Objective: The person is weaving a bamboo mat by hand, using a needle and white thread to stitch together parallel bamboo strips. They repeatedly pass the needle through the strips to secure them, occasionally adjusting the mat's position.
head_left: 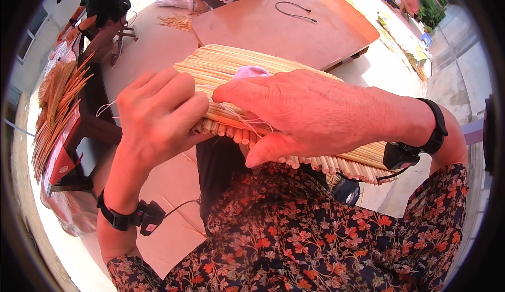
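A mat of pale straw stalks (273,58), laid side by side, spans the space before my body, its cut ends facing me. My right hand (310,110) grips its near edge, with the thumb below and the fingers lying over the top. A small pale pink piece (251,72) shows beside those fingers; whether it covers a fingertip I cannot tell. Thin white string (244,117) runs in loose strands over the stalk ends between my hands. My left hand (160,110) is closed in a fist at the mat's left end, and string (107,108) sticks out behind it. Its fingertips are hidden.
Beyond the mat stands a brown table (326,24) with a dark cable (294,11) on it. A heap of reddish stalks (58,103) lies at the left by a dark bench frame (87,124). Other people (102,8) sit at the back. Both my wrists carry strapped devices with cables.
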Tool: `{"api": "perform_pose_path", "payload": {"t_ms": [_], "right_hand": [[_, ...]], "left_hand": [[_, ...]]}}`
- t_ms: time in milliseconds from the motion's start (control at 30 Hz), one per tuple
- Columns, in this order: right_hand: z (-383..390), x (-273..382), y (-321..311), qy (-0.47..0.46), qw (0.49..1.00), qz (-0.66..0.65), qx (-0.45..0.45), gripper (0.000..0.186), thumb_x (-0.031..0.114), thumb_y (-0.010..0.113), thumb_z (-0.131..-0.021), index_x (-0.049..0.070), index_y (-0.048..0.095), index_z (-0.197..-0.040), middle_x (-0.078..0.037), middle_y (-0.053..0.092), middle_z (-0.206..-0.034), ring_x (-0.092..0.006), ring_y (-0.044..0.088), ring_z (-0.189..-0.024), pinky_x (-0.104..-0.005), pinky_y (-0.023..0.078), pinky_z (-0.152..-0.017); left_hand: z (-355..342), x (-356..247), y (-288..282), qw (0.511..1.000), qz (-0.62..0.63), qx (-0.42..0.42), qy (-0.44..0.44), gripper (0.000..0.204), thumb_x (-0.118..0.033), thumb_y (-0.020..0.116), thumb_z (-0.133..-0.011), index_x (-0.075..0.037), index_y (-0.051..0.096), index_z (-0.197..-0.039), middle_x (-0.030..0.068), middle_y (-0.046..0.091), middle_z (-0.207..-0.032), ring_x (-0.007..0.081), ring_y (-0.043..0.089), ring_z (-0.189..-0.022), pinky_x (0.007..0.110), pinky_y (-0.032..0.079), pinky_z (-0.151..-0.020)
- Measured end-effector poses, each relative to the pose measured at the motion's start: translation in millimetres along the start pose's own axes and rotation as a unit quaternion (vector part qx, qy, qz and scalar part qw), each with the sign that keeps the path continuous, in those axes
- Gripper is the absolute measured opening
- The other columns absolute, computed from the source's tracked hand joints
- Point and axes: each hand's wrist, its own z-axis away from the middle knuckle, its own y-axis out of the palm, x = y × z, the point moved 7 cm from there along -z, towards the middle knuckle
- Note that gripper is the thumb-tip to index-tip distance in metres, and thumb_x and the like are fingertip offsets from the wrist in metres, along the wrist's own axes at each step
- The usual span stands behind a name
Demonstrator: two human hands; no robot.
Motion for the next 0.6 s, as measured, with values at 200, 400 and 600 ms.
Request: {"api": "perform_pose_path", "payload": {"t_ms": [200, 400, 600], "right_hand": [[10.8, -37.7, -89.0, -0.003, 0.946, 0.221, -0.238, 0.037, 0.019, 0.071, -0.085, 0.001, 0.062, -0.117, -0.014, 0.064, -0.110, -0.0281, 0.064, -0.096, -0.0400, 0.048, -0.084], [43.8, 9.8, -94.3, 0.089, 0.960, 0.204, -0.169, 0.048, 0.028, 0.058, -0.098, -0.004, 0.052, -0.133, -0.027, 0.057, -0.125, -0.0409, 0.054, -0.119, -0.0448, 0.042, -0.105], [45.3, -8.1, -65.0, 0.089, 0.988, 0.027, -0.122, 0.020, 0.013, 0.069, -0.087, 0.002, 0.067, -0.103, -0.011, 0.069, -0.095, -0.0265, 0.065, -0.082, -0.0374, 0.050, -0.075]], "left_hand": [[30.4, 7.1, 14.1, 0.993, -0.076, -0.074, -0.051, 0.040, -0.028, 0.084, -0.053, -0.010, 0.059, -0.079, 0.0000, 0.051, -0.073, 0.0184, 0.056, -0.065, 0.033, 0.040, -0.052], [25.6, 12.2, 37.4, 0.981, -0.166, -0.072, -0.076, 0.036, -0.027, 0.085, -0.058, -0.011, 0.059, -0.077, 0.0007, 0.051, -0.072, 0.0180, 0.056, -0.064, 0.034, 0.040, -0.052], [21.3, -0.9, 67.5, 0.976, -0.149, 0.000, -0.162, 0.035, -0.024, 0.086, -0.057, -0.011, 0.058, -0.073, 0.0029, 0.050, -0.072, 0.0227, 0.056, -0.068, 0.037, 0.042, -0.058]]}}
